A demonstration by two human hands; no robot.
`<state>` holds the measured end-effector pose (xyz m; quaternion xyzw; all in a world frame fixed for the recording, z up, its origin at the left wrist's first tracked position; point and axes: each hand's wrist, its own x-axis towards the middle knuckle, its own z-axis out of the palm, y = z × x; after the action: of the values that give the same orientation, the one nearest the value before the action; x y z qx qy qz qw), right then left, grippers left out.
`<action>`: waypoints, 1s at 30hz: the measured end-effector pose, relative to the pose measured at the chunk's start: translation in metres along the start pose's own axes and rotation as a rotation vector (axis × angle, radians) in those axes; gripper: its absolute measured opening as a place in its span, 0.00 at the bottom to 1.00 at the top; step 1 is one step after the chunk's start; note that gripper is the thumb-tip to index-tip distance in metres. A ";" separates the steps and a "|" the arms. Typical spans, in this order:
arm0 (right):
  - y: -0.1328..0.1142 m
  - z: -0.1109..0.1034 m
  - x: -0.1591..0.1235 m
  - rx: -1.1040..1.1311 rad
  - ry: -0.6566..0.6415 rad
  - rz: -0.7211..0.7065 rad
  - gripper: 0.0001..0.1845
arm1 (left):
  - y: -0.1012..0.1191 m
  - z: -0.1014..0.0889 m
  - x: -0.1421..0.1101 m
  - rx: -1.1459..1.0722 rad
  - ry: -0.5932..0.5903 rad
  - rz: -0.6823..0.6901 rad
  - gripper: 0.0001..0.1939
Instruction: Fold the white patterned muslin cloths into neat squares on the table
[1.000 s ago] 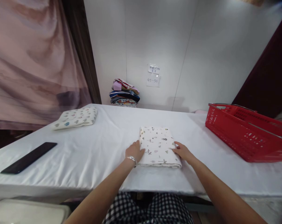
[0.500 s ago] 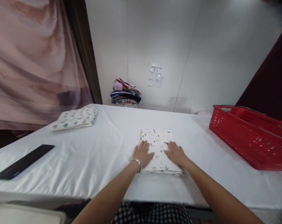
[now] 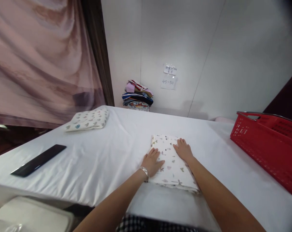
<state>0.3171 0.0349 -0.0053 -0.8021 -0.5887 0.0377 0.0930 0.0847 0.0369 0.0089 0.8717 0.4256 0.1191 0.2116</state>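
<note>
In front of me a folded white cloth (image 3: 173, 167) with a small leaf-like print lies flat on the white-covered table (image 3: 104, 161). My left hand (image 3: 153, 162), with a silver bracelet at the wrist, rests on the cloth's left edge, fingers spread. On its upper right part lies my right hand (image 3: 183, 150), palm down and fingers stretched out. Neither hand grips anything. A second folded cloth (image 3: 89, 120), white with a grey, blue and red print, lies at the table's far left.
A long black flat object (image 3: 39, 160) lies on the left of the table. The red plastic basket (image 3: 268, 145) stands at the right. Behind the table's far edge is a stack of folded fabrics (image 3: 138, 96), beside paper signs (image 3: 168, 82) on the wall.
My right hand has slid toward the far edge of the printed cloth, while my left stays at its left side. The whole view has shifted, so things appear further right.
</note>
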 end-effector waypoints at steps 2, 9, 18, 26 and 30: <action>0.001 0.002 0.000 0.001 0.008 0.002 0.31 | -0.004 -0.013 0.012 -0.081 0.010 -0.034 0.26; 0.002 0.003 0.001 0.025 0.001 0.019 0.31 | -0.010 -0.044 0.078 -0.139 0.135 -0.262 0.14; 0.022 0.003 0.006 0.435 0.108 -0.029 0.29 | -0.015 -0.010 0.111 -0.142 0.222 -0.500 0.17; 0.044 0.006 0.015 0.688 0.236 0.111 0.28 | -0.022 -0.008 0.124 -0.194 0.272 -0.464 0.09; 0.042 0.011 0.013 0.611 0.177 0.043 0.29 | -0.029 -0.005 0.126 -0.212 0.278 -0.532 0.10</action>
<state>0.3585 0.0362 -0.0240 -0.7493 -0.5228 0.1448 0.3797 0.1396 0.1533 0.0030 0.6783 0.6488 0.2211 0.2647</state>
